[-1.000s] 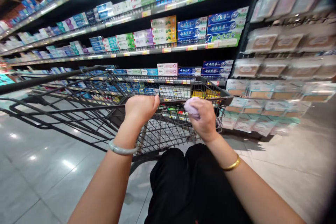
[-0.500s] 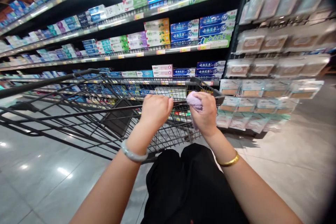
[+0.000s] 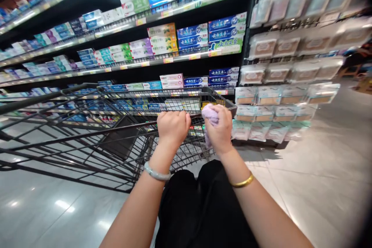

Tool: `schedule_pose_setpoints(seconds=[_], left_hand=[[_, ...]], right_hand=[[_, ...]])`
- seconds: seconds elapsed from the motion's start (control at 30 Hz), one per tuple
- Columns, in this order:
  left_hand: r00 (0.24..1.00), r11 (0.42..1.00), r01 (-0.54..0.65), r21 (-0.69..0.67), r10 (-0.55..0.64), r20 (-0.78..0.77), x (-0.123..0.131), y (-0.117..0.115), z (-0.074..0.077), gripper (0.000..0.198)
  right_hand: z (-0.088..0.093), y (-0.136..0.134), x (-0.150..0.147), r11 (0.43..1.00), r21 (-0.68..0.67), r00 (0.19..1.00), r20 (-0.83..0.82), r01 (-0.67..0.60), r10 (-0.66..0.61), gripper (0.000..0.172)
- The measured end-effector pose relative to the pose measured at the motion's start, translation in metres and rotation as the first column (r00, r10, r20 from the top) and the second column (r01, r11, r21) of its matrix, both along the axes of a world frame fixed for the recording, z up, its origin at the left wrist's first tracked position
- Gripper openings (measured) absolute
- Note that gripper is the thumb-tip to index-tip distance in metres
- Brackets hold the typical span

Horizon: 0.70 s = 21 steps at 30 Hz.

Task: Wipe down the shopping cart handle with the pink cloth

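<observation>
A black wire shopping cart (image 3: 120,138) stretches from the left edge to in front of my body, with a dark flat panel inside its wire frame. My left hand (image 3: 173,128) is closed around the cart's near top rail (image 3: 145,124), knuckles up. Beside it, my right hand (image 3: 222,130) is wrapped round a crumpled light purple cloth (image 3: 210,114) at the same rail, close to the cart's corner. Part of the cloth hangs below the fingers. Whether the right fingers also grip the rail is hidden.
Shelves (image 3: 162,62) of boxed toothpaste (image 3: 192,42) run along the far side of the cart. To the right, hooks carry several rows of clear hanging packs (image 3: 273,73). Shiny pale tiled floor (image 3: 302,170) extends at the right and lower left.
The shelves and hanging packs have shifted left in view. Both hands keep their hold at the cart rail, and the purple cloth stays in my right hand.
</observation>
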<state>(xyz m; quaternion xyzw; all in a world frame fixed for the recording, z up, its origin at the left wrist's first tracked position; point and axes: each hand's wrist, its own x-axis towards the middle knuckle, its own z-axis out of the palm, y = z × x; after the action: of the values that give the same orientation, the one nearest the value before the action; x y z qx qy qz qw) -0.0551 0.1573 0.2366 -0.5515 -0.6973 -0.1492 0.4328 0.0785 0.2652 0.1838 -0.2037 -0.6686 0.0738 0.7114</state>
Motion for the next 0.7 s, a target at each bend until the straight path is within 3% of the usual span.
schedule_pose_setpoints(seconds=[0.17, 0.33, 0.53, 0.7], left_hand=[[0.999, 0.996, -0.004, 0.084, 0.008, -0.047, -0.006, 0.002, -0.005, 0.039], [0.996, 0.995, -0.01, 0.102, 0.019, -0.086, -0.013, -0.003, -0.005, 0.034], [0.994, 0.99, -0.051, 0.131, 0.062, -0.085, -0.014, -0.006, -0.005, 0.032], [0.993, 0.991, -0.07, 0.116, 0.08, -0.085, -0.014, -0.01, -0.005, 0.033]], right_hand=[[-0.013, -0.026, -0.022, 0.989, 0.078, 0.992, 0.015, -0.127, 0.127, 0.035], [-0.015, -0.011, -0.023, 0.999, 0.053, 0.981, -0.194, 0.014, -0.004, 0.036], [-0.037, -0.019, -0.027, 0.999, 0.044, 0.998, -0.068, 0.015, -0.012, 0.035], [-0.029, -0.016, -0.019, 0.998, 0.051, 0.997, -0.061, -0.039, 0.042, 0.039]])
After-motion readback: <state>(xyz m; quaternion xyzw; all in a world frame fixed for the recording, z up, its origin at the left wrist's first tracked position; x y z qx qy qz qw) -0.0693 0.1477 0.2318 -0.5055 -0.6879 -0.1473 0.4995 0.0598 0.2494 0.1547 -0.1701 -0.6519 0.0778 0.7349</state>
